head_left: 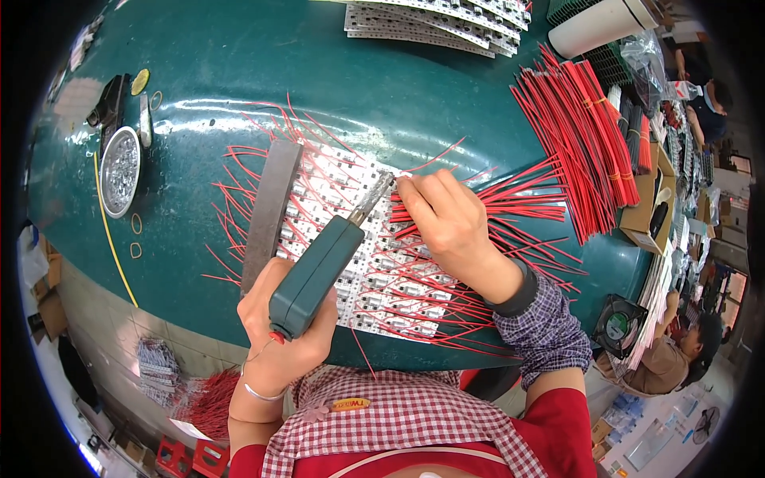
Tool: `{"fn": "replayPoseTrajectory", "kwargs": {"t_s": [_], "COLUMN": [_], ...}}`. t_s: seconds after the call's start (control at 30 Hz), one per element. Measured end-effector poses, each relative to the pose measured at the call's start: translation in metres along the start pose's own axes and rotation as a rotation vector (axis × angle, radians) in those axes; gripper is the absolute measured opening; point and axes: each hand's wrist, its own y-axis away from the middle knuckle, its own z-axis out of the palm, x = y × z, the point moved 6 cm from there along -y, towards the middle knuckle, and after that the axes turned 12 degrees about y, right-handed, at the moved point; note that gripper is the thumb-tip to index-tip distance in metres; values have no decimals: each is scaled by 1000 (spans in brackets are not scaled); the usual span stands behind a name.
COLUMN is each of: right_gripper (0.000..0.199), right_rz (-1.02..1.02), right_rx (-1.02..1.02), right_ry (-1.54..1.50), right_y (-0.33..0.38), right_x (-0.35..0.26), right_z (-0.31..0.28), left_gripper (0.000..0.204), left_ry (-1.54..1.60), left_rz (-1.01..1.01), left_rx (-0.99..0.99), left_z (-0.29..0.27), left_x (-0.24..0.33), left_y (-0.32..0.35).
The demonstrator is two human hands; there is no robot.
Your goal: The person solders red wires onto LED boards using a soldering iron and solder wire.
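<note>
My left hand [291, 319] is wrapped round the dark green handle of a soldering iron [317, 275]. Its metal tip reaches up to the right, onto a white circuit board panel [351, 299] lying on the green table. Right beside that tip, my right hand [448, 217] pinches a red wire over the board's upper edge; its fingertips partly hide the held end. Many red wires stick out from both sides of the panel. A grey metal bar [271, 211] lies across the panel's left part. More red and black wires [530, 211] fan out to the right, partly behind my right hand.
Bundled red wires [578, 147] lie at the right, near a cardboard box [649, 207] and a small fan [620, 325]. Stacked panels [438, 28] sit at the far edge. A metal-rimmed bowl [121, 171] stands left. Another person [669, 358] sits at the right.
</note>
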Motion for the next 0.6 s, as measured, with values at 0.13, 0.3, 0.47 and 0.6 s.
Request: {"fn": "replayPoseTrajectory", "kwargs": {"t_s": [0.13,0.3,0.47,0.6], "right_gripper": [36,36,35,35], "right_rz": [4,-3,-6,-8], "right_rx": [10,3,-10,-4], "right_ry": [-7,2,5,2], "right_y": [0,0,0,0], "right_x": [0,-1,0,0], "right_z": [-1,-1,-1,-1], "left_gripper": [12,13,15,15], "left_ry": [-10,-57,-106,-84], "left_rz": [9,42,73,68], "left_rx": [-19,4,-17,-35], "left_z": [0,-1,-4,-4], "left_x": [0,5,6,5], "left_y": [-1,1,2,3]}}
